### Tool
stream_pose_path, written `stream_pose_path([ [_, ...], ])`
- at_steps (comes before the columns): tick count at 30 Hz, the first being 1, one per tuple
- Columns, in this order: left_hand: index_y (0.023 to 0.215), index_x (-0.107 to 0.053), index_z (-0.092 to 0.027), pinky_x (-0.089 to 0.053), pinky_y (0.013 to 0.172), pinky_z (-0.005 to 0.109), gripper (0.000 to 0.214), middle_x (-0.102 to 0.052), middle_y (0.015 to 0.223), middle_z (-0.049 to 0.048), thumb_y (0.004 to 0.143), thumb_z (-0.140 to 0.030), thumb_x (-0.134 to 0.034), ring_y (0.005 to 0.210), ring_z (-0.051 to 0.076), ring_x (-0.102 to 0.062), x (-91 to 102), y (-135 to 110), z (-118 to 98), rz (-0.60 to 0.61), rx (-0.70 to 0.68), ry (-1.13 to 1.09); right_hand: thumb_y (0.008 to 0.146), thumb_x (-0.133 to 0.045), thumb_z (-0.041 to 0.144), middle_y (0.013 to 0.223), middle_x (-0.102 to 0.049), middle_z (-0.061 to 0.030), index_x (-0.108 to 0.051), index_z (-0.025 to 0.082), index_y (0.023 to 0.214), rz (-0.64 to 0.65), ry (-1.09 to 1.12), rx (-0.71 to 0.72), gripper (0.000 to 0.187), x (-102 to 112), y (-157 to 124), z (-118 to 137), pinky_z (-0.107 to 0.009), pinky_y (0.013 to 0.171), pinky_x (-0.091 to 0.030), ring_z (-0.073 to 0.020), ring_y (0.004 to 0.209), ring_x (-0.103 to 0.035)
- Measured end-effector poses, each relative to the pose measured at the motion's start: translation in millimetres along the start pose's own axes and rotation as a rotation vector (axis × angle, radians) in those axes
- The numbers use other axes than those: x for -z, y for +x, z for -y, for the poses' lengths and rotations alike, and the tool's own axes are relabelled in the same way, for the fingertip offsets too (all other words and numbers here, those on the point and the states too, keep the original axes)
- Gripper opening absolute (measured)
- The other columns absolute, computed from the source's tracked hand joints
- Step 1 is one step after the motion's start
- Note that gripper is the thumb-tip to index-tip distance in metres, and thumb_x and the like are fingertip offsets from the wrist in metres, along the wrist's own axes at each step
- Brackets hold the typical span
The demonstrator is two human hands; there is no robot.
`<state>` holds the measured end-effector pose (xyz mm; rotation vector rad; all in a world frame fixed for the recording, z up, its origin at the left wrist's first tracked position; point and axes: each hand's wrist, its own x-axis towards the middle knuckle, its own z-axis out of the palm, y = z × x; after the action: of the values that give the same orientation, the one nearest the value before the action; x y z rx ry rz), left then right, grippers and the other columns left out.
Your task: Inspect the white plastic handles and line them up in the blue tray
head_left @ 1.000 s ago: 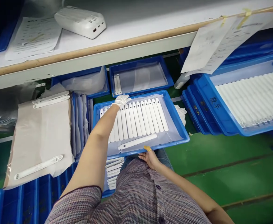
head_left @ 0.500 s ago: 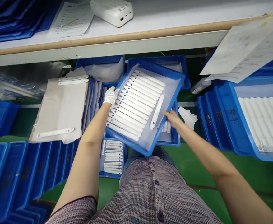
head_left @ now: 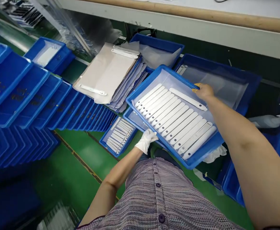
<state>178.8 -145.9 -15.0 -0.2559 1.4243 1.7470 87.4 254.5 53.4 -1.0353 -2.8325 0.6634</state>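
Blue plastic tray (head_left: pixel 146 80), tilted up over the green floor (head_left: pixel 82 166), carries neat rows of white bars (head_left: pixel 175 121). The right hand (head_left: pixel 203 91) clamps its rim with yellow-capped fingers; the gloved left hand (head_left: pixel 146 140) sits just below its near edge, fingers narrow, hold unclear.

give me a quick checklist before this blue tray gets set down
Right hand gripping the rim of the blue plastic tray: ok
Left hand, white-gloved, bearing the tray's near edge: cannot tell
White strips lying side by side in one even row: ok
Every strip in that row: not ok, one loose white strip lies apart, across the row's far ends
Tray level: cannot tell, the head view is tilted
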Motion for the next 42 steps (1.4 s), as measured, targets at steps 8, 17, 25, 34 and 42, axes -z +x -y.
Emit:
stream_pose_path([
  [8,0.1,-0.057,-0.016,-0.058,0.095,0.044,0.05,-0.073,0.104,0.0143,0.075,-0.05,-0.084,0.098,0.025,-0.074,-4.9,-33.6,45.4,0.098,0.169,-0.171,0.09,-0.066,0.014,0.127,-0.071,-0.0171,-0.066,0.004,0.127,0.073,0.093,0.057,0.038,-63.9,-2.4,44.2,-0.038,0.102,-0.039,-0.0113,0.103,-0.061],
  [17,0.091,-0.071,-0.01,-0.06,0.072,0.036,0.059,-0.076,0.094,0.0193,0.071,-0.064,-0.083,0.081,0.026,-0.075,27.5,-29.0,8.3,0.261,0.208,0.113,0.099,-0.054,0.019,0.154,-0.049,-0.0197,-0.042,0.01,0.15,-0.143,0.315,0.1,0.053,-57.2,-64.6,12.7,-0.032,0.112,-0.041,-0.0135,0.132,-0.056],
  [25,0.096,-0.073,-0.023,-0.052,0.064,0.028,0.024,-0.074,0.082,0.0023,0.092,-0.045,-0.069,0.066,0.014,-0.064,131.6,-28.7,-115.5,-0.061,-0.251,0.258,0.076,-0.066,0.036,0.137,-0.062,-0.0216,-0.052,0.022,0.142,-0.333,0.097,-0.415,0.069,-55.2,-276.6,-103.5,-0.05,0.111,-0.046,-0.0363,0.131,-0.059],
  [34,0.098,-0.075,-0.021,-0.038,0.114,0.045,0.02,-0.072,0.116,0.0106,0.09,-0.026,-0.058,0.12,0.029,-0.059,68.5,136.6,-186.2,0.282,-0.622,1.097,0.082,-0.057,0.026,0.136,-0.067,-0.019,-0.047,0.026,0.153,-0.389,0.367,-0.683,0.072,-86.6,-316.9,-118.7,-0.039,0.096,-0.054,-0.0297,0.109,-0.072],
  [42,0.088,-0.066,-0.013,-0.019,0.114,0.062,0.032,-0.062,0.124,0.0226,0.083,-0.044,-0.073,0.135,0.047,-0.038,-0.9,234.3,-188.7,0.297,-0.588,1.49,0.088,-0.057,0.022,0.123,-0.072,-0.0164,-0.051,0.022,0.15,-0.401,0.307,-0.71,0.063,-84.6,-319.8,-109.4,-0.037,0.094,-0.053,-0.0249,0.099,-0.071],
])
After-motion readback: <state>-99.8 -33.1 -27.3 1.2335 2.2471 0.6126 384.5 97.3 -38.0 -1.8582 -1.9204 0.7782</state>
